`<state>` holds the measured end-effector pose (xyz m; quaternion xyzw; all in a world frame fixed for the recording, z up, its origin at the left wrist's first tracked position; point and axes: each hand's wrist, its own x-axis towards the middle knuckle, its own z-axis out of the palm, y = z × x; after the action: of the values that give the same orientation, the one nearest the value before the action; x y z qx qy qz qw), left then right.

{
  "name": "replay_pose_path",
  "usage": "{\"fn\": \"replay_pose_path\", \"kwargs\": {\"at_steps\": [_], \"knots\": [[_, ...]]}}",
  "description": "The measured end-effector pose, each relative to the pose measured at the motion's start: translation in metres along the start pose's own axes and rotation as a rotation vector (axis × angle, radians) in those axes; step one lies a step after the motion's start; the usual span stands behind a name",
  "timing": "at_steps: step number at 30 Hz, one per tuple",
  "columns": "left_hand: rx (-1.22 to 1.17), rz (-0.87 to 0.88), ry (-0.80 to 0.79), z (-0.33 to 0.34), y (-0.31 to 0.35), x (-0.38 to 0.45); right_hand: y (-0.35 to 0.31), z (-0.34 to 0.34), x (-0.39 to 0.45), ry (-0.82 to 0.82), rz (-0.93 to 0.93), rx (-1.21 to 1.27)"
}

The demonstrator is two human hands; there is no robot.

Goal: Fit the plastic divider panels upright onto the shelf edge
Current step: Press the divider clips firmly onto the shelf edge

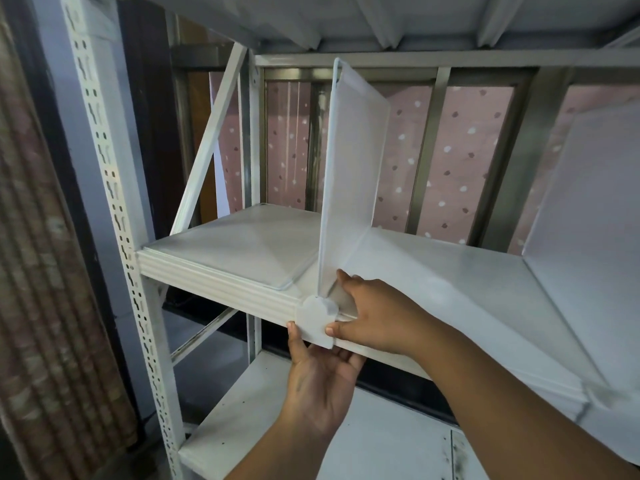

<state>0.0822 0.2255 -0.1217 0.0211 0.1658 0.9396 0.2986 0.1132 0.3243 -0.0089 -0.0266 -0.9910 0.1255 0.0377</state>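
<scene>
A translucent white plastic divider panel (353,161) stands upright on the white metal shelf (221,282), its rounded foot clip (317,322) hooked over the shelf's front edge. My left hand (320,375) reaches up from below, thumb and fingertips pressed against the clip's underside. My right hand (367,310) grips the panel's lower front corner and the clip from the right. A second upright divider panel (588,209) stands further right on the same shelf. Another panel (249,244) lies flat on the shelf to the left.
A white slotted upright post (114,209) frames the rack's left side, with a diagonal brace (211,140) behind it. A lower white shelf (381,441) sits beneath. The shelf above (381,19) hangs close overhead. Pink dotted fabric (460,157) and a metal window frame lie behind.
</scene>
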Motion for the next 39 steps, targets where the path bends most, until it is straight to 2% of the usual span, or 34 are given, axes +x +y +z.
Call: {"fn": "replay_pose_path", "kwargs": {"at_steps": [8,14,17,20,22,23,24,29,32,34,35,37,39], "knots": [[-0.009,-0.011,0.031,0.004,-0.002,-0.004,0.001,-0.005,-0.003,-0.036,0.004,0.076],[0.035,0.029,0.083,0.003,-0.005,-0.005,-0.007,-0.008,-0.017,0.054,-0.003,0.070],[0.116,0.002,0.101,0.003,-0.014,-0.005,-0.008,-0.001,-0.039,0.205,-0.034,0.082],[0.221,-0.115,-0.029,0.008,-0.042,-0.014,0.004,0.005,-0.078,0.305,-0.041,0.173],[0.233,-0.227,-0.079,0.015,-0.070,-0.022,0.019,0.004,-0.113,0.345,-0.065,0.212],[0.213,-0.265,-0.154,0.018,-0.087,-0.024,0.028,0.002,-0.131,0.383,-0.077,0.234],[0.204,-0.295,-0.221,0.020,-0.100,-0.025,0.037,-0.001,-0.148,0.440,-0.094,0.245],[0.347,-0.545,-0.207,0.039,-0.159,-0.037,0.090,-0.018,-0.235,0.908,-0.042,0.145],[0.410,-0.573,-0.189,0.055,-0.190,-0.044,0.114,-0.033,-0.263,1.049,0.087,0.053],[0.394,-0.607,-0.204,0.059,-0.206,-0.048,0.132,-0.043,-0.266,0.985,0.242,0.083],[0.380,-0.615,-0.219,0.063,-0.212,-0.051,0.142,-0.047,-0.264,0.877,0.349,0.080],[0.357,-0.622,-0.219,0.066,-0.221,-0.054,0.160,-0.049,-0.258,0.546,0.515,0.024],[0.331,-0.615,-0.227,0.069,-0.228,-0.057,0.170,-0.048,-0.249,0.294,0.557,-0.077]]}}
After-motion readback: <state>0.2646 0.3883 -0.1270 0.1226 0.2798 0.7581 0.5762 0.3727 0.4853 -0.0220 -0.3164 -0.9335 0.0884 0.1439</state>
